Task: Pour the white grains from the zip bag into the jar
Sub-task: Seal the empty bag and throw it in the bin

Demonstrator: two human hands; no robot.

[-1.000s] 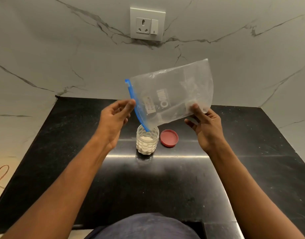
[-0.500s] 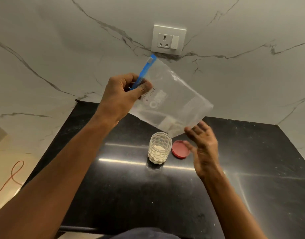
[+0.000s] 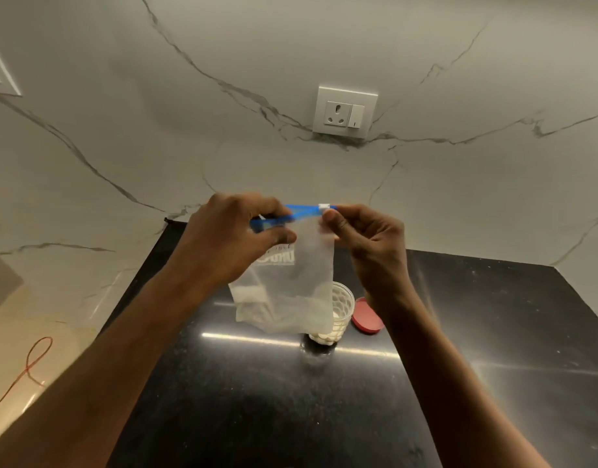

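Above the jar (image 3: 342,307), both hands (left (image 3: 233,244), right (image 3: 368,241)) pinch the zip bag (image 3: 291,285) by its top.

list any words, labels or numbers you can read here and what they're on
zip bag: a white printed block and a line of handwriting above it, both too blurred and partly hidden by the left hand to read.
wall socket: no lettering can be made out.
jar, red lid: no text shows.
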